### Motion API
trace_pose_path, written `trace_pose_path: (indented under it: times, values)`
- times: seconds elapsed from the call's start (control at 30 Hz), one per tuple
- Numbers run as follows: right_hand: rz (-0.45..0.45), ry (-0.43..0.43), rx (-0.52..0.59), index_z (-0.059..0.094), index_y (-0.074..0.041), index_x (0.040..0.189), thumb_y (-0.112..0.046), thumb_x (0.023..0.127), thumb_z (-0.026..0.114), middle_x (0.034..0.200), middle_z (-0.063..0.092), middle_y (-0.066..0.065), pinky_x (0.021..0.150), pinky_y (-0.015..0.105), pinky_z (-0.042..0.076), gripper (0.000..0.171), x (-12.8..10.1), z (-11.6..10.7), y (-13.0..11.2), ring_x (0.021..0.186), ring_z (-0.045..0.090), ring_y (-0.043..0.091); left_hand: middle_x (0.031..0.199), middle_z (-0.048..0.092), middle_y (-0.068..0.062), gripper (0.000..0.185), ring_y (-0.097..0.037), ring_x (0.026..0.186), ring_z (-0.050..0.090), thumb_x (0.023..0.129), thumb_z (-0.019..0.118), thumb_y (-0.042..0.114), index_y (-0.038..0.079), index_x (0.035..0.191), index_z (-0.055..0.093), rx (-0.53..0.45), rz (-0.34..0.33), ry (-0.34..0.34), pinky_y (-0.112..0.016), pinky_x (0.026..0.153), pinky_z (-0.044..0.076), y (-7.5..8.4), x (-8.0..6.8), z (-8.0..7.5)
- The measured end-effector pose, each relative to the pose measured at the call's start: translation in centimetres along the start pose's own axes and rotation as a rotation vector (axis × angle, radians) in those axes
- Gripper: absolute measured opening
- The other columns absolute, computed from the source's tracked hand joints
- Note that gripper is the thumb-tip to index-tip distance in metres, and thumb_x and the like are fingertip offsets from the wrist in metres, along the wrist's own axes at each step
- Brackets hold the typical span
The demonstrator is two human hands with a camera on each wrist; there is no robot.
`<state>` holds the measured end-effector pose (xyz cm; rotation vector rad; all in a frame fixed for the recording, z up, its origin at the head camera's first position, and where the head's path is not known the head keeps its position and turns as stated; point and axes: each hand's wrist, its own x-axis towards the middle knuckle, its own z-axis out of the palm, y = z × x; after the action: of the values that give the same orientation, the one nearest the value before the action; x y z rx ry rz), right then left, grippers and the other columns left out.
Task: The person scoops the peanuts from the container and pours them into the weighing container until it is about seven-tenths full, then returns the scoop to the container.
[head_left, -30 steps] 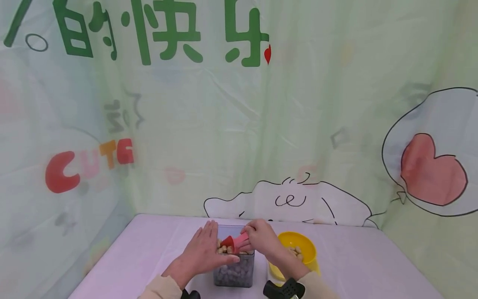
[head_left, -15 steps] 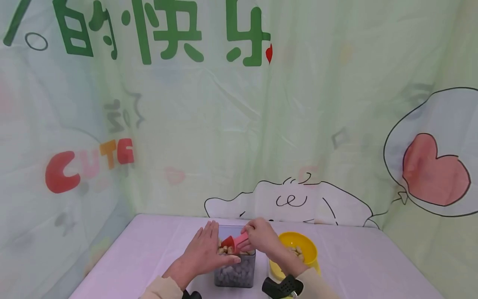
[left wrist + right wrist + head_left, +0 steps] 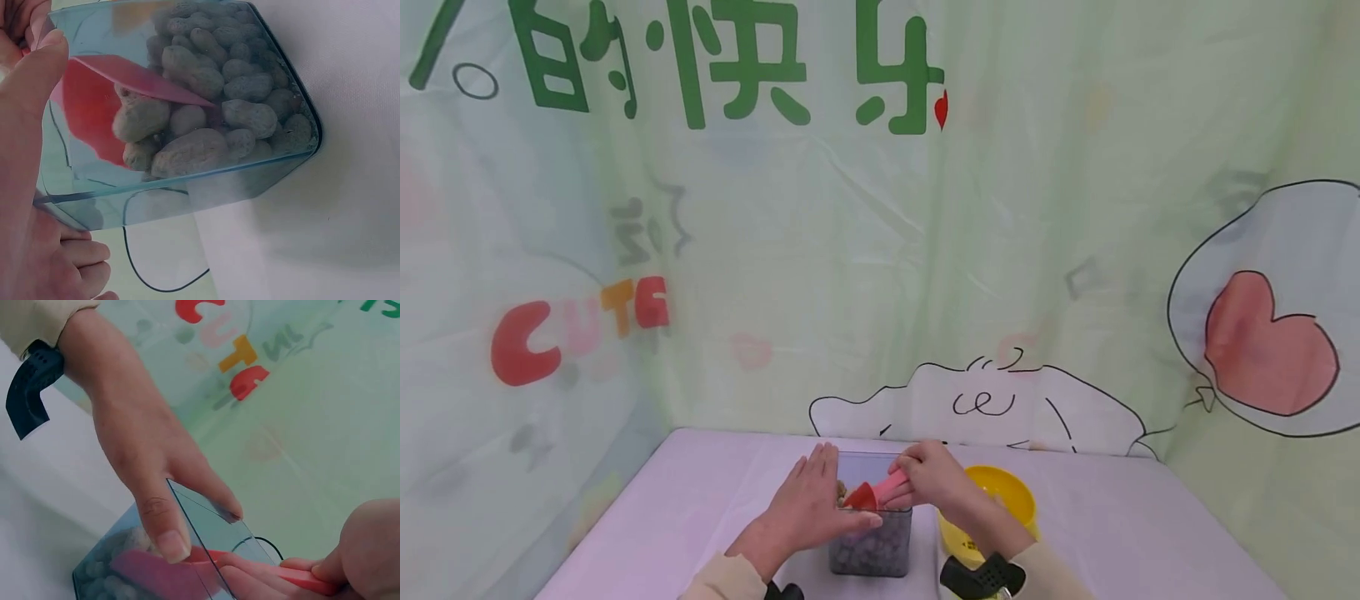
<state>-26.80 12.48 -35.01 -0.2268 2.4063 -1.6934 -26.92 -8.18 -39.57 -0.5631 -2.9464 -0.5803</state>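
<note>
Clear plastic forms the tall square container (image 3: 871,533) standing on the near middle of the pale lilac table (image 3: 700,508), filled nearly to its rim with peanuts in their shells (image 3: 206,106). The left hand (image 3: 808,504) lies against the container's left wall with fingers straight and the thumb laid across the near rim, pressing rather than grasping; this looks meant to brace the container so it does not slide or tip. The right hand (image 3: 934,477) comes in from the right, its fingers curled tight round the handle of a red plastic scoop (image 3: 868,493), whose mouth is tilted down into the container's open top. The left wrist view shows the scoop's red blade (image 3: 94,106) pushed in among the upper peanuts, close to the wall that the thumb holds. Just right of the container, near the right forearm, stands a yellow plastic bowl (image 3: 1011,493); its contents are mostly hidden by the arm. Behind the table hangs a light green printed backdrop (image 3: 1000,208).
</note>
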Motion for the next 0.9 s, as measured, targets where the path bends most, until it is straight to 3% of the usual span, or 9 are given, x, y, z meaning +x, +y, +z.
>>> trace_pose_path:
  times: [0.23,0.9]
  values:
    - [0.059,-0.018,0.123,0.061,0.01,0.115,-0.01,0.106,0.041,0.088,0.074,0.016,0.077,0.035,0.061,0.029,-0.2,-0.9,0.9,0.081,0.076,0.027,0.159,0.031,-0.023,0.123,-0.039,0.15,0.026,0.072,0.059,0.084,-0.005,0.151,0.026,0.016,-0.005,0.0,-0.058,0.12,0.027,-0.3,-0.1,0.3]
    - [0.045,0.014,0.358,0.053,0.017,0.123,-0.009,0.107,0.04,0.095,0.074,0.02,0.078,0.032,0.061,0.033,-0.8,-2.5,2.7,0.086,0.076,0.027,0.158,0.032,-0.023,0.125,-0.038,0.149,0.028,0.07,0.064,0.082,-0.005,0.151,0.028,-0.004,-0.032,0.017,-0.057,0.12,0.027,-0.1,0.2,0.3]
